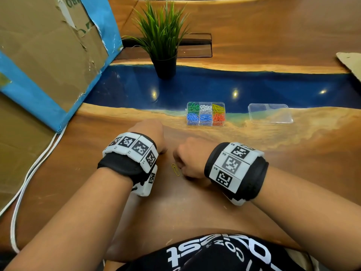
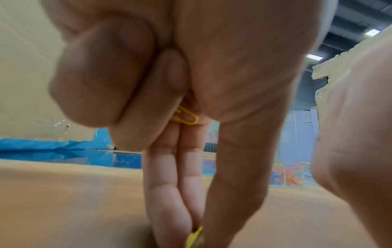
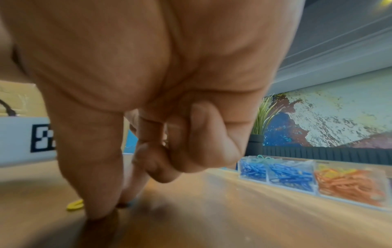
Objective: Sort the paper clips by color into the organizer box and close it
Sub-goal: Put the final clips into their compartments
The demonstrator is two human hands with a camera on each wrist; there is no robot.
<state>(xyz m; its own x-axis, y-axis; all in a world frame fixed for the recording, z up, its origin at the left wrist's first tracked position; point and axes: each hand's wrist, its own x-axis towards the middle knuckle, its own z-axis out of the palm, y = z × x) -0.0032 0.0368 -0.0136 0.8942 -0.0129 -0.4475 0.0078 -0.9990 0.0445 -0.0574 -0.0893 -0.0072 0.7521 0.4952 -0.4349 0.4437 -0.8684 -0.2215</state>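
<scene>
A potted plant [image 1: 163,36] stands near a torn cardboard box [image 1: 45,45] and white cable [image 1: 25,184]

Lounge-like hall: resin-river table [image 1: 254,83], mural wall [image 3: 331,117], exposed ceiling [image 2: 350,20].

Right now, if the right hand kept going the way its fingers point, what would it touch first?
The right hand points down at the table, so it meets the wood almost at once, just beside the yellow clip.

The wood-and-blue-resin table [image 1: 293,163] carries organizer box [image 1: 205,114], lid [image 1: 270,113], potted plant [image 1: 165,65], yellow clip [image 1: 175,169].
</scene>
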